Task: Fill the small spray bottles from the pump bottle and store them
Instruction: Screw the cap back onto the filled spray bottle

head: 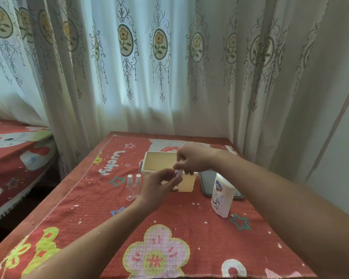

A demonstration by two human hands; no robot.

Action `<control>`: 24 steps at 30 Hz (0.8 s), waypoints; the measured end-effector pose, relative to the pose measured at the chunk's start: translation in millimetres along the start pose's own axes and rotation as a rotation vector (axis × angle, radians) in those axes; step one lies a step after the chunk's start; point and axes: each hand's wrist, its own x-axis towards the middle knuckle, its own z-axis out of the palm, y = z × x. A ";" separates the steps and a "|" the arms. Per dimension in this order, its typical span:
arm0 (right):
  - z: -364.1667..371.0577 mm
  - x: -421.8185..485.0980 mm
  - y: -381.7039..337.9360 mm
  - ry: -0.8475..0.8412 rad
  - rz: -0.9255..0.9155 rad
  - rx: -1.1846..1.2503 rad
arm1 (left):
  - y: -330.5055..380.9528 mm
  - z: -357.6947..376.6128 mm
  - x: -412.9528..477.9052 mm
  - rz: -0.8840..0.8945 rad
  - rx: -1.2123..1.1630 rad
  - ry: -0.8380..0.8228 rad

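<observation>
— Two small spray bottles [133, 186] are seen standing upright side by side on the red patterned cloth [169, 218] that covers the table [48, 200], just left of the cream box [159, 164]. Where is the third held?

— A third small bottle [177, 178] is held above the front of the box. Its body is gripped by the fingers [169, 174] of the left hand [157, 186], while its top is pinched from above by the right hand [193, 158].

— And the pump bottle?

— The white pump bottle [223, 195] is seen on the cloth to the right, partly hidden behind the right forearm; its pump head cannot be made out. A dark flat tray [208, 184] lies just behind it, beside the box. Patterned curtains [159, 57] hang behind the table.
</observation>
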 end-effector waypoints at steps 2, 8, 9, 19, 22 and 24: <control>-2.3 -3.9 0.1 -0.051 -0.020 0.087 | 2.9 -3.2 0.1 0.024 -0.004 -0.045; 9.0 -3.2 1.7 0.056 -0.066 0.104 | 2.3 -7.9 3.8 0.096 0.101 -0.070; 11.6 -3.7 2.2 0.081 -0.060 0.143 | 1.3 -8.5 4.4 0.110 0.142 -0.049; 39.7 -6.4 -9.4 0.495 -0.210 0.110 | 33.7 -15.9 19.1 -0.083 0.191 -0.257; 40.2 -2.2 -10.9 0.616 -0.255 0.072 | 45.1 -17.8 24.8 -0.187 0.083 -0.380; 41.2 1.5 -13.0 0.613 -0.164 0.231 | 46.0 -18.4 33.1 -0.124 0.240 -0.263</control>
